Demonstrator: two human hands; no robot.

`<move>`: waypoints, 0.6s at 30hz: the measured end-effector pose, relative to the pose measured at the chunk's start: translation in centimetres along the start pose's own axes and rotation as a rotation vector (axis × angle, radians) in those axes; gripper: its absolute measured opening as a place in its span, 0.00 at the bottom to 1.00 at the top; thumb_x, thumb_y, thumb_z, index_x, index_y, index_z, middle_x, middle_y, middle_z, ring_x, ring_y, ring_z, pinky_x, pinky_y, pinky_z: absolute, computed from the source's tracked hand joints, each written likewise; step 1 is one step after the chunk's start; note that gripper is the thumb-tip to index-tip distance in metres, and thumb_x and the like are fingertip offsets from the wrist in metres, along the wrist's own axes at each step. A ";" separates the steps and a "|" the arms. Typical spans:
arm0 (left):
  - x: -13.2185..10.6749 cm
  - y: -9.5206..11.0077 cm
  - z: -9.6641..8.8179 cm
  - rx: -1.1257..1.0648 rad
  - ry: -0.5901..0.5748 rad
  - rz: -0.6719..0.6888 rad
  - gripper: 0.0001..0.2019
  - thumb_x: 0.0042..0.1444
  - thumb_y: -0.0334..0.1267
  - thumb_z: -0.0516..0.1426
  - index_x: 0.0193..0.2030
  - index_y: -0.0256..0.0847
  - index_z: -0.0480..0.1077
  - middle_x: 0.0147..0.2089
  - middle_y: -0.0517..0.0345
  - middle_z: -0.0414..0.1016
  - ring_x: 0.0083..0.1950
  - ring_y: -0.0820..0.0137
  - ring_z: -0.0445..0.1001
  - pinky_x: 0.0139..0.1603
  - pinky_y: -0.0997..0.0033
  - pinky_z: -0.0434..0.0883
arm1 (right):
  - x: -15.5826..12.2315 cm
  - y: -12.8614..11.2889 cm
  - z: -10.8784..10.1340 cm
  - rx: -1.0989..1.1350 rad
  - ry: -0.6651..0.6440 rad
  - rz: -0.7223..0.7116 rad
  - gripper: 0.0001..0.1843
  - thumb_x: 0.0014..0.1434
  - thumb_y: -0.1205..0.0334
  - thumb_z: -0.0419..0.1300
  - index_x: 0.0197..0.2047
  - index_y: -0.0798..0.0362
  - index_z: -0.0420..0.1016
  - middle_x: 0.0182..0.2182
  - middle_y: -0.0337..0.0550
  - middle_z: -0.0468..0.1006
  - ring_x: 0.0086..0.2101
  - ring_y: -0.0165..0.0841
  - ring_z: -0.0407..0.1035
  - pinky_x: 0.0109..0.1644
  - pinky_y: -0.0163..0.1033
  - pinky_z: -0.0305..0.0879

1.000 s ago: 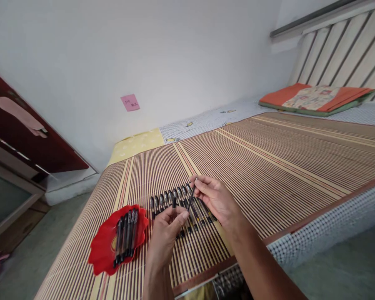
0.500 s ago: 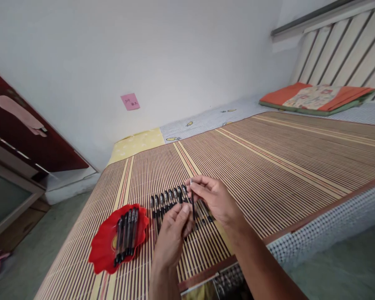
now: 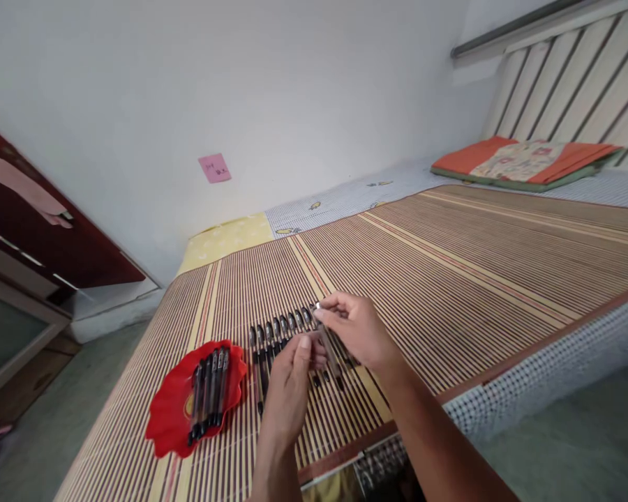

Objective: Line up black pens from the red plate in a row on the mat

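My right hand (image 3: 356,328) is closed, its fingertips pinching a pen (image 3: 331,354) that slants downward, blurred by motion. A small silvery tip shows above those fingertips. Beside it, my left hand (image 3: 293,366) is closed with thumb and fingers curled; whatever lies inside its grip is hidden. Under and behind both hands, a row of black capped pens (image 3: 260,335) lies side by side on the striped mat (image 3: 387,293); my hands cover part of the row. To the left, a red wavy-edged dish (image 3: 163,408) holds several black pens (image 3: 209,390).
The mat covers a bed against a white wall (image 3: 314,90) with a pink note (image 3: 214,168). A folded orange and floral cloth (image 3: 523,162) lies at the far right. A dark red door (image 3: 91,254) with a pink cloth (image 3: 24,188) stands at left.
The black piece that stuck up from my left hand no longer shows. The pen under my right hand has swung, its lower end now farther right. The view has shifted slightly.
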State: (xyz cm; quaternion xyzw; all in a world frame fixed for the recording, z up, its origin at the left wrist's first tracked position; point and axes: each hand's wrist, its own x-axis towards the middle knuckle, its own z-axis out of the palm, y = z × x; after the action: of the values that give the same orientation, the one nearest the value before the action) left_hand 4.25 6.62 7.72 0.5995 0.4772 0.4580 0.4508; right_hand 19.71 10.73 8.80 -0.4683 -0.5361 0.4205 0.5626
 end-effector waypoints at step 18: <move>0.4 -1.5 -2.7 -0.121 0.155 -0.053 0.22 0.61 0.57 0.60 0.48 0.38 0.76 0.35 0.57 0.78 0.38 0.69 0.76 0.43 0.68 0.73 | 4.9 10.3 -4.5 -0.717 0.060 0.161 0.11 0.55 0.62 0.61 0.26 0.56 0.82 0.25 0.42 0.80 0.27 0.31 0.71 0.30 0.32 0.56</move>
State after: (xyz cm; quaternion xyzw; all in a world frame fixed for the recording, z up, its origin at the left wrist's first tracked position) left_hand 1.41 7.52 6.78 0.5209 0.4978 0.5191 0.4598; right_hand 24.84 17.32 -0.21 -0.6885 -0.5941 0.2350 0.3432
